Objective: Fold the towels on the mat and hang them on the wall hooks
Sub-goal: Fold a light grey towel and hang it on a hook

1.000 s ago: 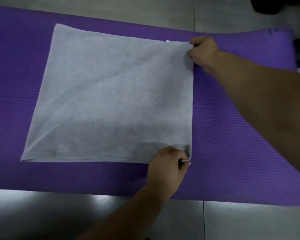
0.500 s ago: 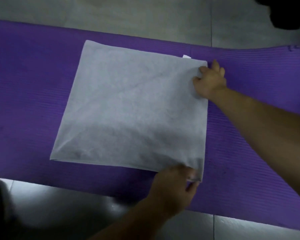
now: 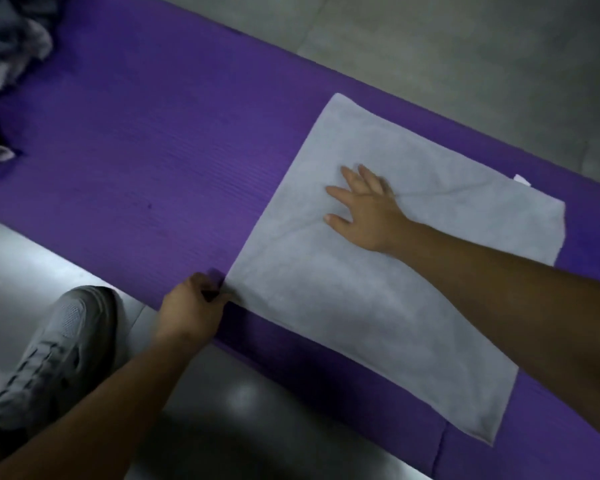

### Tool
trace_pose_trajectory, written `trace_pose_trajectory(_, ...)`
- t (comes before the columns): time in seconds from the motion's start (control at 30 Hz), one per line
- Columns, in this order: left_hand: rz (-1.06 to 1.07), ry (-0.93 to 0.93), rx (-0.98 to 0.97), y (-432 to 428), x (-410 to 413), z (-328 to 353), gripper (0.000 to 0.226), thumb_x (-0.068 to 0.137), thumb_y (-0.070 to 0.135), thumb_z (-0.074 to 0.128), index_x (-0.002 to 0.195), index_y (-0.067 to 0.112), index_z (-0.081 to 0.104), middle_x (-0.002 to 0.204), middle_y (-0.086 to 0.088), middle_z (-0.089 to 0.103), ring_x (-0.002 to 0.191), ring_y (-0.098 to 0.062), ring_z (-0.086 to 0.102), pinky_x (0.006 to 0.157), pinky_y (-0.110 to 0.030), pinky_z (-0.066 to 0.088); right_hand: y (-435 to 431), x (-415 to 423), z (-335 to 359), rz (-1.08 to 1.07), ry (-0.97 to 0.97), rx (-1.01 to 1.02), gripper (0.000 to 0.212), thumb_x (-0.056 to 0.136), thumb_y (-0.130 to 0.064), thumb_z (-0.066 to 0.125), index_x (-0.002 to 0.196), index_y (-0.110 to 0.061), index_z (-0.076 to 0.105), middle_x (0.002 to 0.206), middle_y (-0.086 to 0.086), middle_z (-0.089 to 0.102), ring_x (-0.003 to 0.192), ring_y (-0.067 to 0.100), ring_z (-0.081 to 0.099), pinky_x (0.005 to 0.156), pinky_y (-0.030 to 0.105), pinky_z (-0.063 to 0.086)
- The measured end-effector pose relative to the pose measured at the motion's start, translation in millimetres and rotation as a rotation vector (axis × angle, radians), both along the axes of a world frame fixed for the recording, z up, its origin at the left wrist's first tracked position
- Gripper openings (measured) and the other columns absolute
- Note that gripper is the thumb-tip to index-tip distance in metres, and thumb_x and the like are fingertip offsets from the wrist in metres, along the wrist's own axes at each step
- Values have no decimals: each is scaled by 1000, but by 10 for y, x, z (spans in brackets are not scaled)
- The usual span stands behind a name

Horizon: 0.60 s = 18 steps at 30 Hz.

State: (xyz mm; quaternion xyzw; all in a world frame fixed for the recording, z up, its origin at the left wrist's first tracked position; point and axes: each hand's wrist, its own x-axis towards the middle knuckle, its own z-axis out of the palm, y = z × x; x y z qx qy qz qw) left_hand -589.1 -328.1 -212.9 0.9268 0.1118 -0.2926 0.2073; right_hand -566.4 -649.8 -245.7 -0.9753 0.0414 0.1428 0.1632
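Observation:
A pale grey towel (image 3: 378,299) lies flat and folded on the purple mat (image 3: 160,161), right of centre. My right hand (image 3: 364,209) lies on the towel's upper middle with fingers spread and straight, palm down. My left hand (image 3: 194,306) pinches the towel's near left corner at the mat's front edge. A small white tag (image 3: 522,179) sticks out at the towel's far right edge. No wall hooks are in view.
A heap of crumpled grey cloth (image 3: 11,39) sits on the mat's far left end. A grey shoe (image 3: 56,348) rests on the shiny floor at the lower left. Grey floor tiles (image 3: 465,46) run beyond the mat.
The view swung left. My right hand left the far right corner and now lies flat on the towel's middle. My left hand moved from the near right corner to the near left corner.

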Motion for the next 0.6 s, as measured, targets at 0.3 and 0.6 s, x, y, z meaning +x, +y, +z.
trace_pose_trajectory(0.3, 98, -48, -234, 24, 69, 111, 28, 87, 53, 68, 95, 30, 55, 85, 17, 60, 80, -9, 60, 69, -30, 48, 147, 765, 96, -273, -278, 201, 27, 95, -19, 57, 117, -7, 68, 127, 13, 61, 117, 32, 56, 104, 37, 45)
trace_pose_trajectory(0.6, 65, 37, -238, 180, 267, -28, 23, 79, 27, 81, 97, 28, 68, 88, 14, 64, 78, -5, 58, 73, -28, 46, -182, 1722, 138, -47, -19, -57, 40, 99, -17, 52, 139, -11, 56, 147, 16, 48, 135, 32, 45, 114, 34, 31)
